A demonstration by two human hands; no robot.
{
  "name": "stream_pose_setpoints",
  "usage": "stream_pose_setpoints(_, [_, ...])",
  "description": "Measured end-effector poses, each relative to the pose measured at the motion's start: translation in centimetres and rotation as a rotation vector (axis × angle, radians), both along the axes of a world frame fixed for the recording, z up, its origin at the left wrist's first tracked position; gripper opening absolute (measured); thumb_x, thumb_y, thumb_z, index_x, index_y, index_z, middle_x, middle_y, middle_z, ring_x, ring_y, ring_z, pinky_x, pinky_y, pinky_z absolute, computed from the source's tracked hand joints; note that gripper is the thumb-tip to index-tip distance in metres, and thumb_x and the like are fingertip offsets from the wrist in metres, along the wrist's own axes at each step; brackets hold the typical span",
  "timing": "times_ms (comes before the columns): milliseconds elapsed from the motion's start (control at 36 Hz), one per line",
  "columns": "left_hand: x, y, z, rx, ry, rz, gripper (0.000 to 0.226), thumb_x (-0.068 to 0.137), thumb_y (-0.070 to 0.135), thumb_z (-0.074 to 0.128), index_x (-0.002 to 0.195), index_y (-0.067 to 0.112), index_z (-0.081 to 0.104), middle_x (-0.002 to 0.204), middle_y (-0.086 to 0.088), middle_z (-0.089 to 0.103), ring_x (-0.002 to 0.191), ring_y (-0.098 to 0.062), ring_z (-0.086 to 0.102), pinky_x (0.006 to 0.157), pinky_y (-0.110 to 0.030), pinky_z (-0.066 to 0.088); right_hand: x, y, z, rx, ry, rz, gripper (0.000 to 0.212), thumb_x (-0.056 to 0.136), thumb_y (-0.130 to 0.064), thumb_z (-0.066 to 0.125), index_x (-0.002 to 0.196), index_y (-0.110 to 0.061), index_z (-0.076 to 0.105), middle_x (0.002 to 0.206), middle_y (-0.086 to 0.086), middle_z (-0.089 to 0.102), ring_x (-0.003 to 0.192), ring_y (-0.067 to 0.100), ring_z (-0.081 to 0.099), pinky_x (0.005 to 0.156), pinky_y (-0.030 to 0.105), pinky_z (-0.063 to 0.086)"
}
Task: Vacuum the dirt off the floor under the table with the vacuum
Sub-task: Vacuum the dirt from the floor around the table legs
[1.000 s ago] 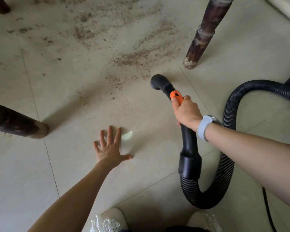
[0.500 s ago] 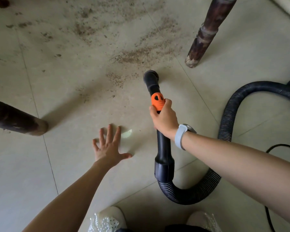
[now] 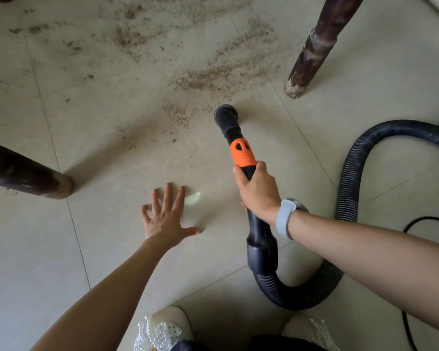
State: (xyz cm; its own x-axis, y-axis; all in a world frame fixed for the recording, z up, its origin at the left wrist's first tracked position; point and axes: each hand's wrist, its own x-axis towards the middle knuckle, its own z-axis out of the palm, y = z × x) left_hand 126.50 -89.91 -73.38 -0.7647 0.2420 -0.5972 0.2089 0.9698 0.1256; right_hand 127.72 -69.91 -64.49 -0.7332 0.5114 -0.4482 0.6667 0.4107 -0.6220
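Note:
Brown dirt (image 3: pixel 208 77) is scattered over the pale floor tiles ahead of me, thickest in a band near the middle. My right hand (image 3: pixel 259 191) grips the black vacuum handle just behind its orange collar (image 3: pixel 241 154). The round black nozzle (image 3: pixel 226 116) points down at the floor, just right of a small patch of dirt (image 3: pixel 175 114). My left hand (image 3: pixel 166 216) rests flat on the tile with fingers spread, left of the handle and holding nothing.
Two dark wooden table legs stand near: one at the upper right (image 3: pixel 312 51), one at the left (image 3: pixel 26 173). The ribbed black hose (image 3: pixel 347 183) loops round to the right, with a thin black cord (image 3: pixel 423 221) beside it. My shoes (image 3: pixel 162 328) show at the bottom.
The nozzle swung left from near the right table leg toward the dirt patch, and my right hand slid back along the handle, baring the orange collar. My left hand stayed flat on the floor.

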Motion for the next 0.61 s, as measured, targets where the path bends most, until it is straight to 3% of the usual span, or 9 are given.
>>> stream_pose_setpoints(167, [0.0,0.0,0.2,-0.01,0.003,-0.011,0.119,0.069,0.076,0.059,0.147,0.035,-0.022,0.154,0.002,-0.033,0.142,-0.028,-0.028,0.116,-0.057,-0.001,-0.7,3.0,0.2,0.065,-0.019,0.007,0.039,0.089,-0.048,0.052,0.1,-0.011,0.042,0.09,0.014,0.062,0.07,0.039,0.065,0.066,0.05,0.056])
stream_pose_setpoints(361, [0.0,0.0,0.2,-0.01,0.005,-0.011,0.119,0.069,0.076,0.06,0.147,0.035,-0.02,0.154,0.003,-0.032,0.142,-0.028,-0.027,0.116,-0.056,-0.001,-1.0,7.1,0.1,0.191,-0.013,-0.152,0.039,0.088,-0.047,0.053,0.098,-0.011,0.041,0.087,0.014,0.061,0.067,0.039,0.065,0.066,0.047,0.057])
stream_pose_setpoints(500, [-0.1,0.0,0.2,-0.008,0.002,-0.015,0.12,0.068,0.076,0.059,0.147,0.035,-0.021,0.154,0.002,-0.033,0.142,-0.029,-0.028,0.116,-0.057,-0.001,-1.6,7.0,-0.2,0.161,0.004,-0.205,0.033,0.088,-0.034,0.057,0.097,-0.011,0.035,0.086,0.011,0.057,0.068,0.038,0.065,0.068,0.047,0.057])
stream_pose_setpoints(611, [0.0,0.0,0.3,-0.013,0.008,-0.017,0.12,0.068,0.076,0.06,0.147,0.035,-0.021,0.154,0.003,-0.033,0.142,-0.029,-0.027,0.116,-0.057,0.001,-1.8,6.6,0.1,-0.011,0.031,-0.131,0.026,0.09,-0.026,0.055,0.1,-0.007,0.04,0.076,0.006,0.053,0.045,0.025,0.055,0.043,0.026,0.048])
